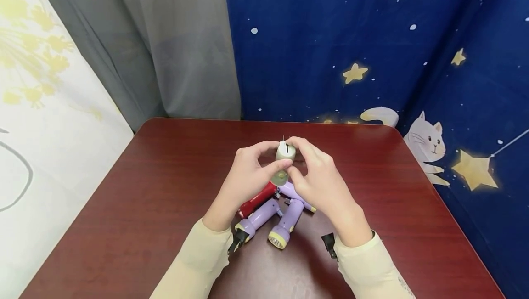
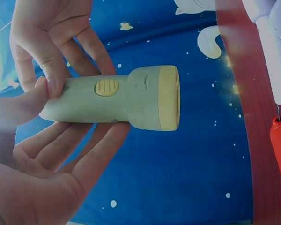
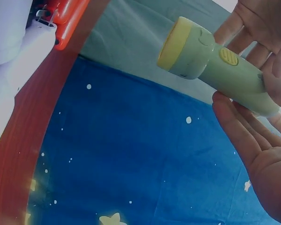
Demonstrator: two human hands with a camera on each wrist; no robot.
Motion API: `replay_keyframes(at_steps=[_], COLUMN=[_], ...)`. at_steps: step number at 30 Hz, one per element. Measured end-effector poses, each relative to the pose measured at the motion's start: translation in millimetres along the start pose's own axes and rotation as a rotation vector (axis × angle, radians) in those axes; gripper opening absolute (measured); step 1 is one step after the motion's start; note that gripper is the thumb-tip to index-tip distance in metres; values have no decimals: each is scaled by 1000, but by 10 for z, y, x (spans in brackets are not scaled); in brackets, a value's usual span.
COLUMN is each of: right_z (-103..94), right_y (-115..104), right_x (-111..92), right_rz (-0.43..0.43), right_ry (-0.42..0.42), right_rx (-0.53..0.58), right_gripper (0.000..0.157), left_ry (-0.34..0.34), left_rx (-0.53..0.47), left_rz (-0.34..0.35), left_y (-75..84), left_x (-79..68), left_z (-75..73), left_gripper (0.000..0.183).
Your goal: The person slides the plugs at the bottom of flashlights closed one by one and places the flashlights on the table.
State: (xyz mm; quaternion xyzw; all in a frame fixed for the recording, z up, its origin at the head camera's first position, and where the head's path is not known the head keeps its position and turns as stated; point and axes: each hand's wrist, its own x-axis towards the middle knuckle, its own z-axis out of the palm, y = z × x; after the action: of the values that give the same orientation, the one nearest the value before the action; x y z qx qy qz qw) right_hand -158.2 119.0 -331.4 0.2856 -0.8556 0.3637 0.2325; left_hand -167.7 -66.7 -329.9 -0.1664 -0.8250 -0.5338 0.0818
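A pale green flashlight with a yellow lens ring and a ribbed yellow slide switch is held up above the table between both hands. My left hand grips one side of it, thumb at the tail end and fingers along the barrel. From the other side my right hand pinches it with thumb and fingertips near the tail. In the head view its tail end points up and shows a narrow dark slot. The left wrist view has the flashlight side on, and the right wrist view also shows the flashlight, switch visible.
Just below the hands, a red flashlight and several purple flashlights, one of them the front purple flashlight, lie close together on the dark red table. Grey curtain and blue starry curtain hang behind the far edge.
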Motion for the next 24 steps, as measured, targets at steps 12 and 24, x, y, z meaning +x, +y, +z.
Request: replay_keyframes(at_steps=[12,24], right_z=[-7,50], right_y=[50,29], right_x=[-42,-41], right_rz=[-128,-247], right_ry=[-21,63], right_rx=[-171,-211], right_gripper=[46,23], left_ry=[15,55], left_rx=[48,35], left_rz=[8,4], left_y=[17,56], left_x=[-20,-44], left_z=[34,32], left_gripper=[32,36])
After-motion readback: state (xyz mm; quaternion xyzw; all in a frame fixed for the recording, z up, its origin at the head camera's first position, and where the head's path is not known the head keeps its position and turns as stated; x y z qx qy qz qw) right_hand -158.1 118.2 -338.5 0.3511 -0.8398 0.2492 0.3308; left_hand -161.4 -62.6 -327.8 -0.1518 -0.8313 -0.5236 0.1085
